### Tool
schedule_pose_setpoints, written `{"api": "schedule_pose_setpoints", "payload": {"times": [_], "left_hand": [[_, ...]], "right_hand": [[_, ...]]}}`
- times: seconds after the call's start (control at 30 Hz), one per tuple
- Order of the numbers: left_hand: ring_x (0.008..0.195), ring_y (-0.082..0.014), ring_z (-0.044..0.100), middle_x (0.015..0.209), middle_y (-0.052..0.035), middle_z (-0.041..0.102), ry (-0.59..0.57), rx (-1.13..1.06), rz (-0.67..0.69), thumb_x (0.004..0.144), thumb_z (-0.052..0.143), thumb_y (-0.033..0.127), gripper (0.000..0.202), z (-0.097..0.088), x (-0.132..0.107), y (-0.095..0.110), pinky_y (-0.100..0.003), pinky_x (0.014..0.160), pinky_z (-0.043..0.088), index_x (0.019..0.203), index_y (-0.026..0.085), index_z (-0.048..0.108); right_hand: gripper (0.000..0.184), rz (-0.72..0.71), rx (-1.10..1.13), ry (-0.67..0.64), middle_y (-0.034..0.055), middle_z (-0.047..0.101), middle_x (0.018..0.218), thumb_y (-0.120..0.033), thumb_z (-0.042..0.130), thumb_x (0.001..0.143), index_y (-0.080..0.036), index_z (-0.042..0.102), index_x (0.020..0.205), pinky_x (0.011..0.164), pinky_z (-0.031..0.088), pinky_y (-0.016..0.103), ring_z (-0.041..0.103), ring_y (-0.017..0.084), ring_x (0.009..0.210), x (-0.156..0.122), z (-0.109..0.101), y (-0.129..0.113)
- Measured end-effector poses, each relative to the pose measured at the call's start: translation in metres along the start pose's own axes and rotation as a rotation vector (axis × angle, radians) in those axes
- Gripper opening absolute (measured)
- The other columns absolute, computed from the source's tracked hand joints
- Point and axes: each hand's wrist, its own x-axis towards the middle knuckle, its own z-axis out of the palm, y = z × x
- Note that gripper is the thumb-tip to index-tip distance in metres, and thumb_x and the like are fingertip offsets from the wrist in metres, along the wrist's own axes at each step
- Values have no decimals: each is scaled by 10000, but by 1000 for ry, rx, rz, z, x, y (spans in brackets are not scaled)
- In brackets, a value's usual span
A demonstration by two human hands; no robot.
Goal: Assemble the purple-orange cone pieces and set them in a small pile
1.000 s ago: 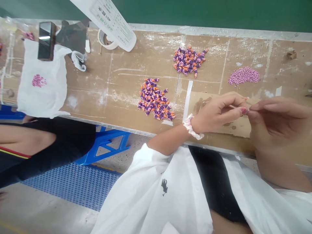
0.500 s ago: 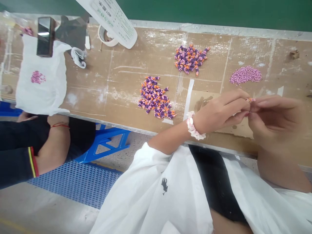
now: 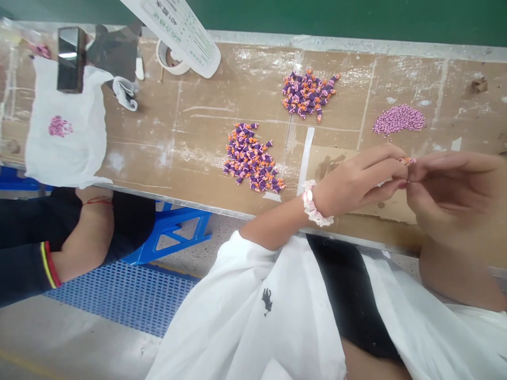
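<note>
The left hand (image 3: 354, 182) and the right hand (image 3: 455, 192) meet fingertip to fingertip above the near edge of the desk (image 3: 190, 132). Each grip is closed in a pinch on the same small pink-and-orange piece (image 3: 406, 161), caught between thumb and forefinger on both sides. The piece is held in the air, off the desk, and is too small for its shape to be made out. A white frilled scrunchie (image 3: 312, 204) circles the left wrist.

Directly under the grip lies a patch of brown cardboard (image 3: 336, 163), with a white tape strip (image 3: 306, 153) along the side away from the right hand. Just beyond the grip, farther from the person, is a pile of pink beads (image 3: 398, 119). Out past the left wrist lies a near pile of purple-and-orange pieces (image 3: 251, 157), and farther across the desk a far pile of the same pieces (image 3: 307, 94). Both piles are apart from each other and from the hands.

Well away from the grip, toward the left end of the desk, a white cloth (image 3: 67, 153) carries a small cluster of pink bits, and a black box (image 3: 70, 58) stands at its far edge. Near it a tape roll (image 3: 170, 59) sits partly under a white printed panel (image 3: 178, 26). Another person's arm (image 3: 79, 240) is below that end of the desk, beside a blue stool (image 3: 170, 232).
</note>
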Motion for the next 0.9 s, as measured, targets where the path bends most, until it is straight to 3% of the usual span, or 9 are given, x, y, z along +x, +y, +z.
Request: {"api": "schedule_pose_setpoints", "payload": {"times": [0.1, 0.23, 0.33, 0.43, 0.53, 0.63, 0.73, 0.83, 0.9], "left_hand": [[967, -170, 633, 971, -83, 632, 4, -15, -26, 924, 425, 375, 309, -1, 0, 0, -343, 823, 497, 841, 179, 648], [976, -156, 626, 957, -61, 636, 147, -106, -99, 910, 497, 387, 262, -5, 1, -2, -313, 843, 503, 864, 177, 648], [913, -120, 620, 1023, -50, 639, 273, -308, -315, 917, 495, 417, 282, -12, 1, -5, -249, 751, 513, 981, 180, 633], [818, -86, 604, 1045, -47, 642, 269, -498, -525, 930, 473, 437, 352, -18, 1, -8, -203, 640, 466, 1105, 162, 607], [683, -34, 536, 1015, -32, 655, 238, -559, -617, 928, 492, 435, 376, -22, 1, -9, -187, 580, 394, 1184, 174, 580], [590, -20, 474, 944, 1, 678, 304, -649, -597, 867, 616, 397, 429, -22, 2, -6, -185, 506, 345, 1257, 246, 518], [700, -57, 587, 951, 0, 690, 341, -660, -599, 851, 643, 376, 480, -20, 3, -7, -189, 559, 402, 1286, 259, 477], [926, -117, 641, 1028, -28, 694, 324, -740, -619, 821, 678, 402, 377, -18, 1, -14, -205, 682, 464, 1120, 199, 572], [979, -121, 625, 1070, -34, 685, 323, -785, -608, 791, 702, 432, 354, -17, 1, -18, -200, 715, 471, 1021, 180, 606]], "right_hand": [[399, 16, -15, 33, -6, 629, 763, -267, 835, 667, -296, 626, 1006, 546, 522, 308, 610, 151, 685, 0, 1, -1], [344, 22, -97, 73, 14, 619, 774, -277, 803, 702, -282, 623, 995, 531, 474, 318, 584, 160, 676, 0, -7, 0], [210, 57, -364, -199, 5, 575, 756, -250, 696, 784, -276, 601, 969, 573, 443, 327, 539, 149, 656, 1, -18, 8], [110, -29, -597, -470, 14, 558, 778, -229, 584, 839, -249, 561, 944, 620, 440, 323, 515, 142, 664, 3, -23, 18], [105, -135, -602, -557, 13, 550, 780, -234, 539, 855, -236, 517, 958, 607, 430, 314, 501, 141, 639, 4, -21, 23], [80, -166, -591, -588, 1, 531, 749, -230, 514, 858, -248, 495, 934, 586, 409, 312, 491, 146, 617, 5, -19, 21], [53, -164, -621, -637, 2, 525, 733, -220, 504, 862, -245, 479, 903, 582, 396, 308, 490, 152, 626, 4, -19, 19], [56, -196, -665, -671, 11, 535, 746, -202, 497, 866, -232, 471, 906, 599, 395, 307, 488, 156, 650, 3, -19, 19], [68, -185, -679, -680, 15, 542, 763, -193, 495, 864, -231, 468, 913, 621, 399, 308, 495, 162, 675, 1, -20, 20]]}}
